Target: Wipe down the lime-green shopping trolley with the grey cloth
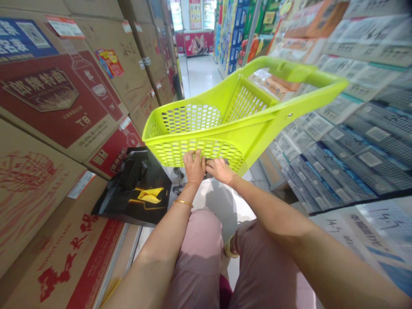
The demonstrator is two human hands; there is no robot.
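A lime-green plastic shopping basket cart with perforated sides stands tilted in front of me, its handle rising to the right. My left hand is at the lower near side of the basket, fingers bent against the mesh. Close beside it, my right hand has its fingers curled in toward the left one. A small dark thing shows between the two hands, mostly covered by the fingers; its kind cannot be made out. Small caster wheels show under the basket.
Stacked cardboard liquor cartons line the left side. A black box or bag with a yellow piece on it stands below them. Packaged goods are piled on the right. A tiled aisle floor runs ahead toward a red display.
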